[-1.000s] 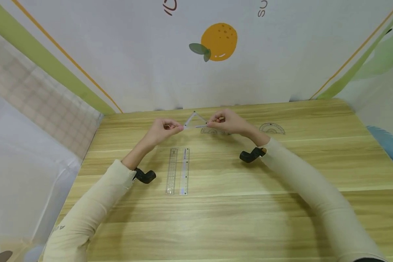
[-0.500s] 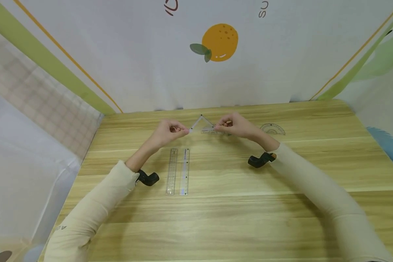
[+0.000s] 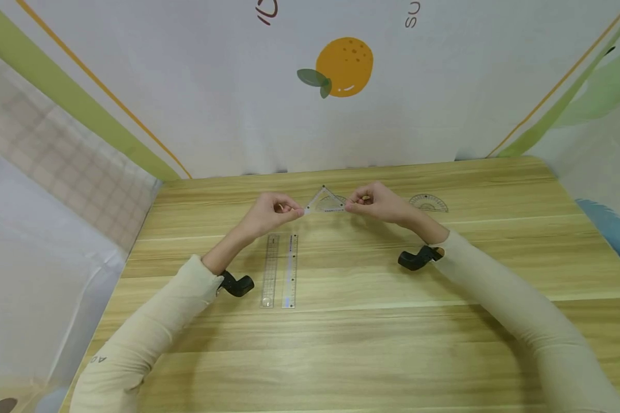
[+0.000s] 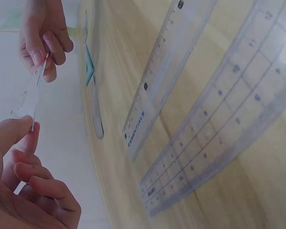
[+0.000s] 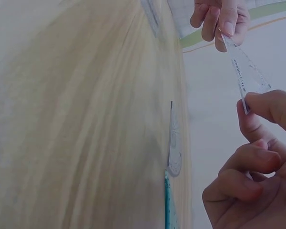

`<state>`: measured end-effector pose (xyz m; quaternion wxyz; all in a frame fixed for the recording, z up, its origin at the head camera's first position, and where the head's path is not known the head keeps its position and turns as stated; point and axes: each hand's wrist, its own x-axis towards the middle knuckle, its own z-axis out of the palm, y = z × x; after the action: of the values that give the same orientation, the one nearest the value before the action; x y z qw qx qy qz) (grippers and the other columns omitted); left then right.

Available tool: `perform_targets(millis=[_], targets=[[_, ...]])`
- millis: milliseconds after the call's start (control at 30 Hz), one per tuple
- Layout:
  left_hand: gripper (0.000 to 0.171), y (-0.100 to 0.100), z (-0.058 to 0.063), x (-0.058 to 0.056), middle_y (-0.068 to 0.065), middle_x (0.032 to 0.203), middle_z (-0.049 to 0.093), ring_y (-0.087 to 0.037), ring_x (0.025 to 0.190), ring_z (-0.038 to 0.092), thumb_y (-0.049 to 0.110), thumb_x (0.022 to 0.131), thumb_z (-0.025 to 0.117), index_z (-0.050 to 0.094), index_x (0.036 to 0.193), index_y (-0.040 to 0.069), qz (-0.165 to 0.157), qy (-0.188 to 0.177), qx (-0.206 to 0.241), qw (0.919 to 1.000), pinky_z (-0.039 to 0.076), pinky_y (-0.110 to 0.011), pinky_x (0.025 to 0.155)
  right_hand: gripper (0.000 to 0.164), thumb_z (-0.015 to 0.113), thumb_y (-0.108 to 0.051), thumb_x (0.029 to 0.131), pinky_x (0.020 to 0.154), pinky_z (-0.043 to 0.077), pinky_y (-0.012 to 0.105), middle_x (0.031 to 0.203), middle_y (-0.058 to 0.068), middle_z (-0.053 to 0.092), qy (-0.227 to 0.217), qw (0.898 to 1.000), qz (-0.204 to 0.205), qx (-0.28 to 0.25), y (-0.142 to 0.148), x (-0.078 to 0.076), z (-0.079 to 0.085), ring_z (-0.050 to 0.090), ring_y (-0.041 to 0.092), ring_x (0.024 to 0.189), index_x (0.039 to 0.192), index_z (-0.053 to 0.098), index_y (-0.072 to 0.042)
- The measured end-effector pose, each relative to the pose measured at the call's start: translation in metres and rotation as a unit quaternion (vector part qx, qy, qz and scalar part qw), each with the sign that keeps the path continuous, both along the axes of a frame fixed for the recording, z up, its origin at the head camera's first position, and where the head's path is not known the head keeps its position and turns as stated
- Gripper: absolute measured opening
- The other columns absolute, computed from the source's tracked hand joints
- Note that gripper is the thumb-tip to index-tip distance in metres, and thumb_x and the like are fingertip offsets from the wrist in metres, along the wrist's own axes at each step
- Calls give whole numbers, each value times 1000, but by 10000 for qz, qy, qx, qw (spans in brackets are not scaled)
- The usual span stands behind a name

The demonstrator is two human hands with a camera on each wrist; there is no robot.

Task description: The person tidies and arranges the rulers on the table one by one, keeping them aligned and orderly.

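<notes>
A clear set square (image 3: pixel 316 197) marked "ESSENTIALS" (image 5: pixel 238 74) is held up above the far part of the table by both hands. My left hand (image 3: pixel 271 214) pinches its left corner between thumb and index finger, the other fingers curled loosely. At the opposite corner, my right hand (image 3: pixel 380 204) grips it the same way. Through and behind the set square, a clear protractor (image 3: pixel 332 203) shows on the table. Nearer me lie two clear rulers, a wide gridded ruler (image 3: pixel 270 271) and a narrower ruler (image 3: pixel 290 272), side by side.
A second protractor (image 3: pixel 429 202) lies right of my right hand, near the far table edge. A teal-edged flat piece (image 4: pixel 89 66) sits between the protractors, hidden by my right hand in the head view. A printed curtain (image 3: pixel 392 126) hangs behind the wooden table (image 3: pixel 351 355).
Both hands have carried the set square to the right and slightly toward me, so it now overlaps the nearer protractor in the head view. The rulers and protractors stay put.
</notes>
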<state>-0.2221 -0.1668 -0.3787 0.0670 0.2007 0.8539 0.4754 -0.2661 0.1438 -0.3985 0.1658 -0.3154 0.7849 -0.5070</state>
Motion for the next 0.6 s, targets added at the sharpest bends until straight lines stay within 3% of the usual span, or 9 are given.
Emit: perform_targets(millis=[600], targets=[[7,9,-8,8,-4,76,53,-13,59,39,10,95,74,77,95,4,-176,57,-171,9997,34,-24,53,21,67,-17,101,61,34,28,90,9,61,131,9988,-252,408,7,13,-4,41,19,70,102,73,4]])
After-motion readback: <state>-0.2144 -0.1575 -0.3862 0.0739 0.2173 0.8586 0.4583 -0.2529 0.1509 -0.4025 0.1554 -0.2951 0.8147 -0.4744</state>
